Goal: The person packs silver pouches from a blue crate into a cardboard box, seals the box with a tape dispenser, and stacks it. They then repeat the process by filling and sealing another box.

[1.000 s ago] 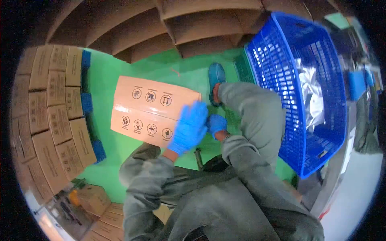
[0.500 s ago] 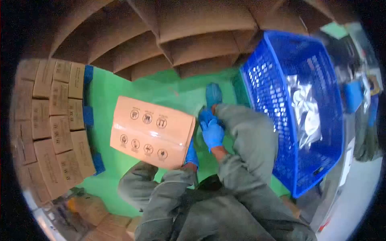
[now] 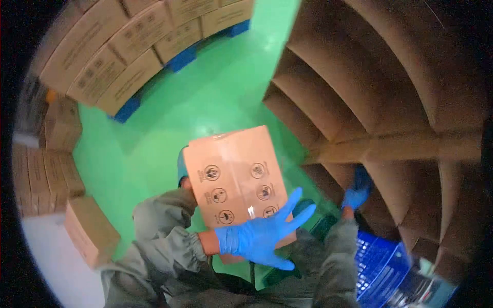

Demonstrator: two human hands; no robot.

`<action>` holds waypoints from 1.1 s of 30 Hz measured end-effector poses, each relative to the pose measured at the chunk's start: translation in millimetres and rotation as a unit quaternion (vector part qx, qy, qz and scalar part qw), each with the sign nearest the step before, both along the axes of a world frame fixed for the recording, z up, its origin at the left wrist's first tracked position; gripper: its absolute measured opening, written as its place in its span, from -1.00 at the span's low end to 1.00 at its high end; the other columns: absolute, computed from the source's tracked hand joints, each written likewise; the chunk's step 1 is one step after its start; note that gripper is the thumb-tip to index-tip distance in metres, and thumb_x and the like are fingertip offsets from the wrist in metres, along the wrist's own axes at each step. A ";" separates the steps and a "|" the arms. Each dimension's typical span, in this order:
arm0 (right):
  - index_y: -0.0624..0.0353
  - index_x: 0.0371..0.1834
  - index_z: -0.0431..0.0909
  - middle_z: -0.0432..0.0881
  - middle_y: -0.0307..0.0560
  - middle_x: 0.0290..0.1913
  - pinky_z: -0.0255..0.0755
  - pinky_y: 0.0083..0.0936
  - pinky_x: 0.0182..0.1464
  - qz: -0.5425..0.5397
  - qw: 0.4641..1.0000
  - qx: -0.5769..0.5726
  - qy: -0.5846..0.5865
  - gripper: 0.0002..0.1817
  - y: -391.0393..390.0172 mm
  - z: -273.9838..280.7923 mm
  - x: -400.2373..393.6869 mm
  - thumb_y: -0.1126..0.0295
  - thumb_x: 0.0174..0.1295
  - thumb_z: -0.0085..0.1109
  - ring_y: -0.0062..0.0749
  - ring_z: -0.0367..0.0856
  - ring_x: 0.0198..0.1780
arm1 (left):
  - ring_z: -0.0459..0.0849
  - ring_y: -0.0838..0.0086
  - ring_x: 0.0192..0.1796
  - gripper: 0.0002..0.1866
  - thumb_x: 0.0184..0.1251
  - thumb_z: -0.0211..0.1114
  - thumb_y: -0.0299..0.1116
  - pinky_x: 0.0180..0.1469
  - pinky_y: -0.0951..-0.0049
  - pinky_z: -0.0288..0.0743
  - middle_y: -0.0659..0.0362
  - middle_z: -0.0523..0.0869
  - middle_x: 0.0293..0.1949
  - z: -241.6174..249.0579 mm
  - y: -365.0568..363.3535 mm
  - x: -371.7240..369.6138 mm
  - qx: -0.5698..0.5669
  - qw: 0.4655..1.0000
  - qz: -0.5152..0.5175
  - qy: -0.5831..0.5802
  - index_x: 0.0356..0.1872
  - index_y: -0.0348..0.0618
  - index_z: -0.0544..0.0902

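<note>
A taped cardboard box (image 3: 236, 154) with printed round symbols stands between the legs, tilted in the view. Over its lower part is my left hand (image 3: 259, 238) in a blue glove, fingers spread and holding nothing; contact with the box is unclear. My right hand (image 3: 356, 195), also gloved, reaches to the right beside the openings of a cardboard compartment rack (image 3: 395, 149). Its fingers are blurred and in shadow, so anything in them cannot be made out. A blue shoe (image 3: 182, 167) shows partly behind the box's left edge.
Stacked cartons (image 3: 146, 33) on blue pallets (image 3: 182, 59) line the upper left. More boxes (image 3: 49, 177) sit at the far left, with a single carton (image 3: 92, 231) below them. A blue basket (image 3: 382, 267) is at lower right, on the green floor (image 3: 144, 138) side.
The view has turned, bringing the rack to the right. My left hand has come from the box's side to over its face, fingers spread. My right hand has moved from near the shoe to the rack.
</note>
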State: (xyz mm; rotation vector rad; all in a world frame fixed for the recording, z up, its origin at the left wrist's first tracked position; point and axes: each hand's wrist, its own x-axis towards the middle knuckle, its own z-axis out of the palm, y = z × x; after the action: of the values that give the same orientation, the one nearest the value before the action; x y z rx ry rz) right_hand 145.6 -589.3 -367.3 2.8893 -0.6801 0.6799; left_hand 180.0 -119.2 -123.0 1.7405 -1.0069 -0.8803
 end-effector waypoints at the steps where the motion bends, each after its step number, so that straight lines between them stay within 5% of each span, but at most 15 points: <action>1: 0.22 0.34 0.33 0.35 0.23 0.37 0.27 -0.21 0.33 -0.045 0.966 0.232 -0.102 -0.49 33.6 4.3 -3.2 0.17 0.43 -0.01 -0.02 0.37 0.33 | 0.19 -0.20 0.44 0.13 0.14 0.35 0.12 0.44 -0.01 0.20 -0.20 -0.22 0.53 0.5 3.2 9.3 -0.052 0.998 0.026 -0.026 0.56 0.04 -0.22; 3: 0.24 0.39 0.28 0.32 0.21 0.39 0.25 -0.23 0.36 -0.208 0.868 0.448 -0.053 -0.31 91.9 -0.4 -57.8 -0.06 0.38 0.02 -0.06 0.34 0.34 | 0.24 -0.16 0.42 0.07 0.16 0.36 0.09 0.33 0.01 0.37 -0.24 -0.17 0.52 0.7 6.7 27.3 -0.129 0.983 0.069 -0.112 0.54 -0.10 -0.10; 4: 0.14 0.47 0.16 0.23 0.13 0.45 0.15 -0.17 0.42 -0.073 0.606 0.762 -0.218 -0.22 172.4 41.0 -73.8 -0.19 0.37 -0.10 -0.09 0.25 0.40 | 0.24 -0.16 0.42 0.07 0.16 0.36 0.09 0.33 0.01 0.37 -0.24 -0.17 0.52 0.2 8.4 33.9 -0.133 0.981 0.082 -0.113 0.54 -0.10 -0.10; 5: 0.05 0.55 0.03 0.14 0.05 0.51 0.05 -0.10 0.48 -0.069 0.217 0.919 -0.321 -0.14 254.1 84.0 -88.8 -0.31 0.35 -0.21 -0.13 0.17 0.46 | 0.27 -0.11 0.41 0.01 0.18 0.34 0.08 0.31 0.02 0.39 -0.18 -0.11 0.53 1.8 9.7 40.9 -0.125 0.981 0.102 -0.107 0.52 -0.10 -0.01; 6: 0.00 0.55 0.03 0.15 0.00 0.51 0.07 -0.11 0.48 0.025 0.301 0.931 -0.207 -0.15 291.7 77.1 -126.5 -0.33 0.36 -0.26 -0.14 0.13 0.48 | 0.30 -0.07 0.40 -0.05 0.20 0.32 0.08 0.30 0.03 0.41 -0.11 -0.06 0.53 -0.4 12.0 48.0 -0.121 0.980 0.122 -0.101 0.50 -0.10 0.07; 7: 0.05 0.53 0.08 0.15 0.02 0.50 0.08 -0.11 0.47 -0.036 0.262 0.921 -0.286 -0.13 336.6 72.1 -152.4 -0.35 0.35 -0.26 -0.10 0.16 0.46 | 0.38 0.00 0.37 -0.25 0.25 0.26 0.04 0.25 0.07 0.46 -0.03 0.15 0.49 -7.1 10.8 49.5 -0.154 0.965 0.176 -0.122 0.38 -0.13 0.31; 10: 0.07 0.50 0.13 0.18 0.02 0.49 0.10 -0.10 0.45 -0.092 0.266 0.921 -0.268 -0.16 383.3 46.4 -177.7 -0.33 0.35 -0.26 -0.04 0.18 0.44 | 0.45 0.01 0.30 -0.38 0.28 0.23 0.01 0.22 0.08 0.48 -0.04 0.31 0.40 2.6 21.5 59.2 -0.139 0.967 0.193 -0.087 0.25 -0.17 0.45; 11: 0.06 0.49 0.15 0.20 0.01 0.48 0.13 -0.09 0.44 -0.156 0.375 0.896 -0.183 -0.19 405.2 88.2 -151.6 -0.30 0.37 -0.24 -0.03 0.21 0.43 | 0.49 0.01 0.25 -0.46 0.29 0.22 -0.01 0.23 0.11 0.48 -0.05 0.41 0.32 4.3 22.9 58.1 -0.164 0.958 0.218 -0.088 0.15 -0.19 0.52; 15: 0.14 0.50 0.12 0.27 0.05 0.44 0.15 -0.03 0.44 -0.175 0.359 0.910 -0.109 -0.26 394.8 75.8 -143.9 -0.15 0.42 -0.19 0.00 0.25 0.42 | 0.50 0.02 0.23 -0.50 0.28 0.25 -0.07 0.24 0.14 0.45 -0.07 0.46 0.25 28.6 40.4 39.2 -0.194 0.952 0.221 -0.082 0.08 -0.26 0.53; 22: 0.11 0.49 0.15 0.31 0.03 0.42 0.25 -0.08 0.39 0.008 0.377 0.921 -0.102 -0.31 414.7 63.8 46.6 -0.08 0.42 -0.10 -0.02 0.34 0.36 | 0.49 0.04 0.21 -0.48 0.25 0.28 -0.08 0.23 0.12 0.44 -0.07 0.44 0.23 48.5 69.0 63.3 -0.221 0.942 0.250 -0.038 0.11 -0.25 0.50; 24: 0.12 0.49 0.16 0.33 0.05 0.41 0.27 -0.04 0.38 0.016 0.440 0.891 -0.113 -0.32 446.3 101.6 113.0 -0.03 0.42 -0.07 -0.03 0.35 0.37 | 0.49 0.04 0.21 -0.48 0.26 0.28 -0.10 0.23 0.12 0.44 -0.08 0.43 0.23 35.1 56.8 62.8 -0.245 0.932 0.262 -0.050 0.12 -0.25 0.48; 26: 0.14 0.47 0.19 0.35 0.04 0.40 0.26 -0.01 0.38 0.074 0.358 0.928 -0.076 -0.32 438.9 85.8 181.9 -0.02 0.41 -0.03 -0.06 0.35 0.37 | 0.49 0.03 0.20 -0.50 0.28 0.29 -0.12 0.21 0.11 0.44 -0.08 0.43 0.22 37.3 64.2 67.7 -0.266 0.917 0.295 -0.045 0.11 -0.26 0.48; 30: 0.05 0.54 -0.16 0.20 0.07 0.44 0.37 0.12 0.28 -0.014 0.536 0.836 -0.117 -0.11 484.1 78.5 311.7 0.21 0.27 0.21 0.01 0.31 0.38 | 0.49 0.02 0.20 -0.51 0.28 0.29 -0.13 0.19 0.11 0.46 -0.09 0.42 0.24 39.3 75.9 77.5 -0.247 0.917 0.310 -0.055 0.11 -0.24 0.47; 31: 0.05 0.54 -0.16 0.20 0.07 0.44 0.37 0.12 0.28 -0.012 0.531 0.839 -0.120 -0.11 495.1 66.2 342.7 0.21 0.27 0.21 0.01 0.31 0.38 | 0.47 0.01 0.21 -0.50 0.27 0.28 -0.13 0.18 0.09 0.43 -0.10 0.42 0.22 40.2 79.8 80.5 -0.254 0.911 0.322 -0.040 0.10 -0.27 0.47; 33: -0.04 0.52 -0.21 0.18 0.07 0.42 0.41 0.23 0.19 -0.091 0.683 0.712 -0.138 -0.10 517.9 19.4 388.0 0.20 0.25 0.20 0.04 0.28 0.38 | 0.48 0.03 0.20 -0.51 0.26 0.29 -0.14 0.17 0.11 0.42 -0.09 0.45 0.20 30.5 81.1 84.3 -0.283 0.883 0.370 -0.049 0.09 -0.26 0.48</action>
State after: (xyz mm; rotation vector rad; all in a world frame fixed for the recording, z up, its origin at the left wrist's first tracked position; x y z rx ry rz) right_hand 533.6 -71.4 -347.9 3.7935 -2.4307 0.7185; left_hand 264.3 -38.1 -92.5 1.4676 -0.4937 0.0073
